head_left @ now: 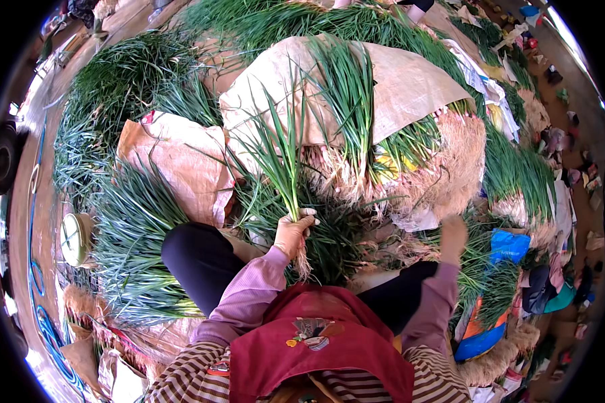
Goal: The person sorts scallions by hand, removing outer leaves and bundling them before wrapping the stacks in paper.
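Observation:
My left hand [292, 234] grips a small bunch of green onions [288, 188] by the pale stems, leaves pointing up and stringy roots hanging below the fist. My right hand [453, 238] is out to the right, smeared by motion, just below the root ends of a stack of onions [410, 144]; whether it holds anything is unclear. A beige woven sack [410, 80] partly covers that stack, with long green leaves lying over it. Loose dark-green leaves [329, 235] lie in front of me between my bent knees.
Onion piles [121, 255] surround me. A folded pinkish sack [168, 174] lies front-left, a pale round container [75, 238] at left beside a coiled blue hose [47, 329]. Blue packaging [507, 245] and scattered cloths are at right. Another person's legs [417, 10] show at the top edge.

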